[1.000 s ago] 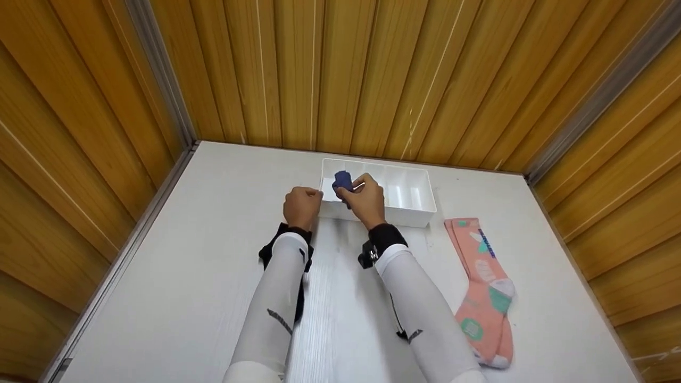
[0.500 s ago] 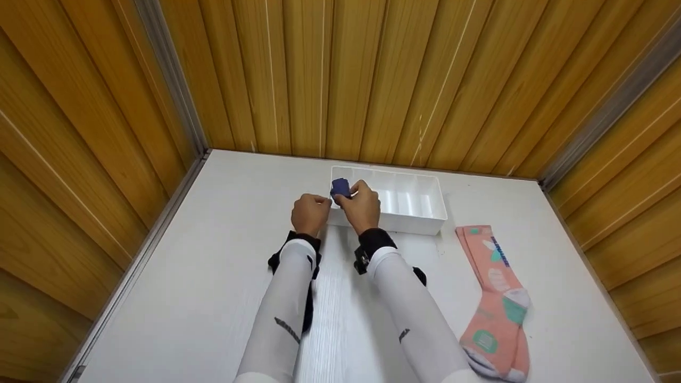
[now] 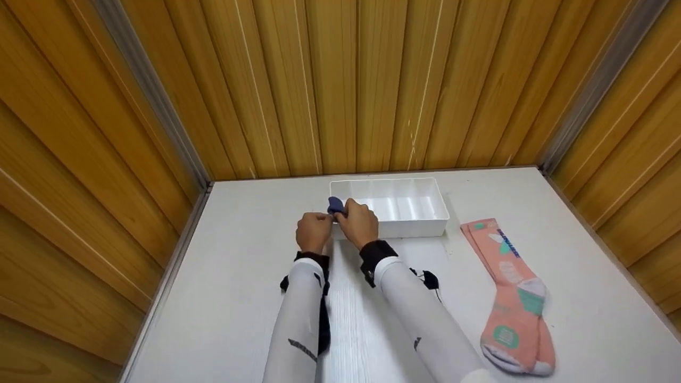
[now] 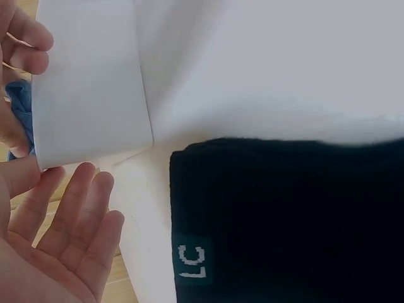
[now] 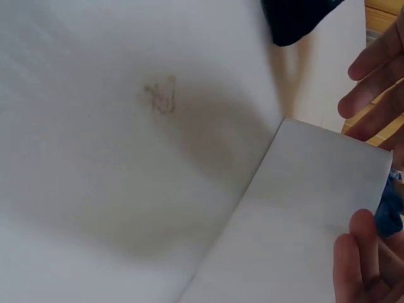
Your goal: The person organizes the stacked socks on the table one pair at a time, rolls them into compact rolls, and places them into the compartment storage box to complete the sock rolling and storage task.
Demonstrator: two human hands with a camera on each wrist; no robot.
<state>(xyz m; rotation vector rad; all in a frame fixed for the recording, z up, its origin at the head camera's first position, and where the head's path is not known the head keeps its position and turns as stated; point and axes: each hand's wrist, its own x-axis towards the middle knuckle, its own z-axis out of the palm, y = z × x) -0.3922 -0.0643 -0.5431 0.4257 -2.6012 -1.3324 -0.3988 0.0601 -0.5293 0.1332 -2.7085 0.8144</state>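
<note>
My right hand (image 3: 359, 221) pinches a small rolled-up blue sock (image 3: 335, 205) between thumb and fingers. It holds the sock over the left front corner of a white compartment box (image 3: 409, 229). My left hand (image 3: 313, 231) is at that same corner; in the left wrist view, thumb and index pinch the rim beside the sock, the other fingers (image 4: 95, 252) loosely extended. The box wall hides part of the sock in both wrist views. A black sock (image 4: 284, 221) lettered "LC" lies on the table, mostly under my left forearm in the head view.
A pair of pink patterned socks (image 3: 511, 292) lies flat to the right of the box. White dividers split the box into several slots. Brown wood-look panels (image 3: 362, 90) rise behind the white table (image 3: 239, 298) and on both sides.
My right hand has brought the blue sock left and nearer the front corner of the box, close against my left hand. The head view has tilted up a little.
</note>
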